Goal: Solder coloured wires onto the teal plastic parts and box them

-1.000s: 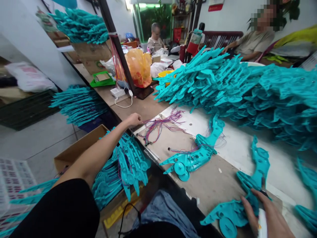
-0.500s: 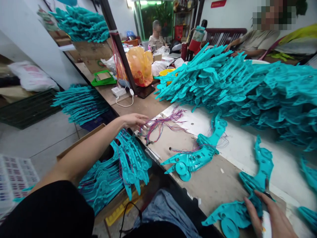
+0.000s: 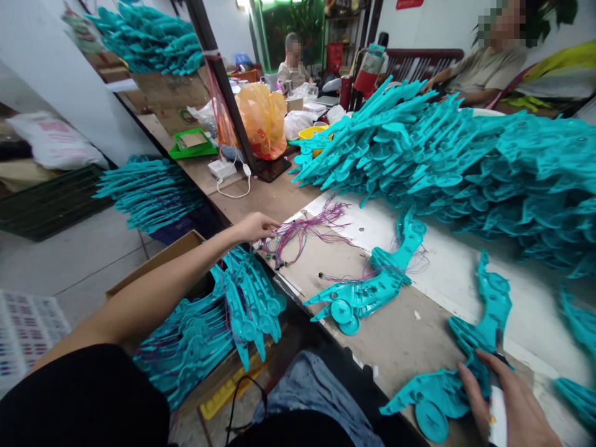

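My left hand (image 3: 259,228) reaches across the table edge, its fingertips pinched at the left end of a bundle of thin red and blue wires (image 3: 305,233); how many it grips is hidden. My right hand (image 3: 519,397) is closed around a white-handled tool (image 3: 498,413) with a dark tip, its kind unclear. The fingers of this hand also touch a curved teal plastic part (image 3: 442,392) lying on the table. Between the hands lies another teal plastic part (image 3: 367,301), with thin wires running along it and a small black connector at their end.
A large heap of teal parts (image 3: 447,149) covers the back right of the table. Below the left arm, a cardboard box (image 3: 156,264) holds more teal parts. A dark post (image 3: 228,93) and an orange bag (image 3: 261,118) stand behind. Two people sit farther back.
My left hand's fingers have closed from a looser, spread pose to a pinch at the wires. My right hand keeps its hold on the tool, nearly in place. The view has shifted slightly.
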Action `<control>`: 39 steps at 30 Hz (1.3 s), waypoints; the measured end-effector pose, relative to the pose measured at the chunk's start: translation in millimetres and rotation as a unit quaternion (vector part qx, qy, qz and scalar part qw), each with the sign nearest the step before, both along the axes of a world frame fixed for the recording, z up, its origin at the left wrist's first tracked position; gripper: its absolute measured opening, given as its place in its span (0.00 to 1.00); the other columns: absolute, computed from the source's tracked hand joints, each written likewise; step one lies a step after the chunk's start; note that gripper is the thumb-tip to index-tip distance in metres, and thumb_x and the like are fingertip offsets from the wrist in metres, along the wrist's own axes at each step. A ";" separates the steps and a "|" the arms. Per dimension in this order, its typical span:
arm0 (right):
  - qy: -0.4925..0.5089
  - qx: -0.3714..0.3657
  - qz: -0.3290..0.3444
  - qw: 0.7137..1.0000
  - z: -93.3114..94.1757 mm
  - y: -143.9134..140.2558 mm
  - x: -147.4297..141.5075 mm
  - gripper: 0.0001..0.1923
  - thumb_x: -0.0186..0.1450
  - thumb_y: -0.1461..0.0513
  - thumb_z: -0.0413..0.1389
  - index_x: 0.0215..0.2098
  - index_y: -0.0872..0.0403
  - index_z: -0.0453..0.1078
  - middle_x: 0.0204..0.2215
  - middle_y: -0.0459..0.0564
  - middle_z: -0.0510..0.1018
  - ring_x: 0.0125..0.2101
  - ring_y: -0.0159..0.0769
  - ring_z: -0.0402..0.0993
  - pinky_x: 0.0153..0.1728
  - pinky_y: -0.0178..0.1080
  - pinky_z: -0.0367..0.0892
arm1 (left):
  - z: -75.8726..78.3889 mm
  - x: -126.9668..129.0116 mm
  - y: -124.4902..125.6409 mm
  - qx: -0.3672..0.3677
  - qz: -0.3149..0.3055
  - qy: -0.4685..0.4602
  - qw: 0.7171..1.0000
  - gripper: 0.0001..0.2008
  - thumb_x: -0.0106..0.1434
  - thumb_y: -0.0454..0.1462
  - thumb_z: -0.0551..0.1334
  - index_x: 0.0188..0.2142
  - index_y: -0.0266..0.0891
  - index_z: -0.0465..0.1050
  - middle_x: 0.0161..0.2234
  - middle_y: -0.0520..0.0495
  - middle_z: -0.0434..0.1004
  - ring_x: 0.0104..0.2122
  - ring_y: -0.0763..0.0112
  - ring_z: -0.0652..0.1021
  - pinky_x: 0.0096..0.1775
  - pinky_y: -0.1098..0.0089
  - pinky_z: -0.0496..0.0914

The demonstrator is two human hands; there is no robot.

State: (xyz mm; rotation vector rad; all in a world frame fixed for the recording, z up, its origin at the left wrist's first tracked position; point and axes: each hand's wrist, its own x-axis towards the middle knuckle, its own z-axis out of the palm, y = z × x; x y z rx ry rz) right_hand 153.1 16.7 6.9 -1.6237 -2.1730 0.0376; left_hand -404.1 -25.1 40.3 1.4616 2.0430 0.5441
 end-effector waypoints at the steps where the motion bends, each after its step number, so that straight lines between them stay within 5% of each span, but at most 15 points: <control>1: -0.001 -0.002 0.000 1.000 1.5 -0.7 -1.2 0.32 0.63 0.38 0.40 0.54 0.46 0.65 0.52 0.54 0.75 0.49 0.57 0.74 0.42 0.54 0.72 | 2.3 -0.8 -0.3 0.012 -0.009 0.027 1.000 0.25 0.54 0.40 0.64 0.52 0.36 0.77 0.28 0.50 0.81 0.26 0.71 0.77 0.30 0.75 0.67; 9: 0.003 -0.017 0.003 1.000 3.8 -0.5 -1.6 0.33 0.62 0.36 0.40 0.53 0.45 0.65 0.51 0.56 0.75 0.50 0.57 0.73 0.42 0.53 0.72 | 6.8 -10.9 3.2 0.011 -0.016 0.107 0.994 0.22 0.53 0.42 0.65 0.47 0.36 0.79 0.28 0.48 0.83 0.28 0.68 0.79 0.33 0.75 0.67; 12: 0.001 -0.013 0.005 1.000 1.8 -0.2 -0.3 0.34 0.61 0.35 0.41 0.54 0.44 0.64 0.52 0.56 0.75 0.51 0.57 0.73 0.43 0.54 0.71 | 10.5 -19.0 5.5 -0.015 0.019 0.036 0.999 0.25 0.50 0.41 0.68 0.48 0.34 0.78 0.23 0.52 0.79 0.22 0.73 0.74 0.29 0.75 0.65; 17: 0.001 0.003 0.008 1.000 0.9 -0.1 -1.0 0.34 0.61 0.35 0.40 0.53 0.44 0.65 0.51 0.57 0.75 0.51 0.57 0.73 0.43 0.54 0.72 | 17.0 -22.0 13.5 -0.084 0.121 -0.111 0.983 0.09 0.50 0.40 0.70 0.27 0.36 0.76 0.17 0.52 0.71 0.20 0.73 0.72 0.26 0.73 0.66; 22: -0.002 0.014 0.030 0.999 1.7 -1.1 -1.8 0.32 0.63 0.37 0.41 0.53 0.44 0.64 0.50 0.56 0.75 0.50 0.57 0.74 0.45 0.55 0.72 | 32.0 -13.7 35.2 -0.032 0.191 -0.231 0.953 0.11 0.56 0.37 0.68 0.25 0.37 0.67 0.23 0.49 0.74 0.20 0.76 0.72 0.25 0.75 0.66; 28: 0.011 0.049 0.048 0.998 1.3 -2.9 -2.3 0.28 0.65 0.41 0.44 0.54 0.47 0.65 0.51 0.56 0.74 0.50 0.56 0.74 0.49 0.55 0.71 | 58.1 -12.0 50.7 -0.080 0.035 -0.194 0.977 0.09 0.53 0.39 0.70 0.26 0.36 0.73 0.22 0.48 0.73 0.16 0.79 0.63 0.18 0.75 0.50; 32: 0.005 0.043 0.047 0.998 2.2 -4.1 -2.9 0.25 0.66 0.45 0.47 0.54 0.48 0.64 0.51 0.56 0.73 0.51 0.55 0.73 0.50 0.54 0.71 | 63.6 -18.6 52.4 -0.104 0.050 -0.086 0.990 0.10 0.47 0.37 0.74 0.21 0.36 0.75 0.12 0.55 0.57 0.13 0.81 0.55 0.17 0.73 0.43; 35: 0.006 0.039 0.049 0.998 1.7 -4.1 -2.2 0.27 0.66 0.42 0.45 0.54 0.48 0.65 0.51 0.56 0.73 0.51 0.54 0.72 0.50 0.54 0.71 | 65.0 -22.6 53.8 -0.039 0.064 -0.210 0.975 0.11 0.52 0.40 0.71 0.24 0.37 0.73 0.13 0.57 0.54 0.13 0.81 0.55 0.17 0.75 0.46; 39: 0.003 0.031 0.037 0.999 -0.7 -3.3 -2.1 0.32 0.66 0.40 0.40 0.54 0.50 0.67 0.51 0.56 0.73 0.51 0.53 0.72 0.49 0.55 0.71 | 68.0 -23.5 55.1 -0.002 0.051 -0.333 0.941 0.13 0.52 0.41 0.71 0.26 0.36 0.70 0.15 0.53 0.61 0.14 0.80 0.59 0.18 0.77 0.52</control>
